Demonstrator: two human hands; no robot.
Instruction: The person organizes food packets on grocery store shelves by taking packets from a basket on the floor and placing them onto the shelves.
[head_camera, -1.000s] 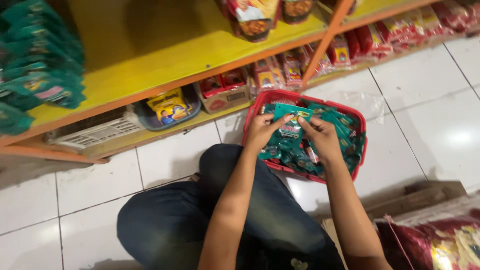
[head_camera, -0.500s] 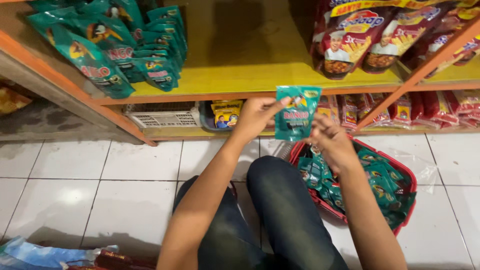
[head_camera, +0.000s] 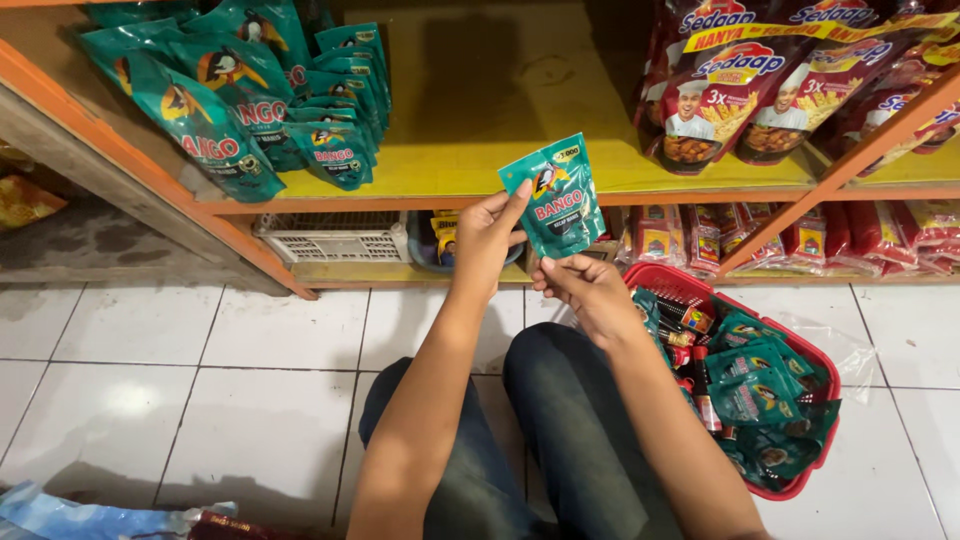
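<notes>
Pouch (head_camera: 553, 197) higher, above pouch-filled red basket (head_camera: 800, 485)

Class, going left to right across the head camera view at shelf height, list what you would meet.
Row of green pouches → white basket → left hand → held green pouch → red snack bags.

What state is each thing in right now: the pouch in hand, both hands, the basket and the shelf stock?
green pouch: upright, sealed, held up in front of the yellow shelf.
left hand: pinching the pouch's left edge.
right hand: gripping the pouch's bottom edge.
red basket: on the floor, part full of similar green pouches.
shelved green pouches: leaning in a row at the shelf's left.
red noodle packs: stacked at the right.
</notes>
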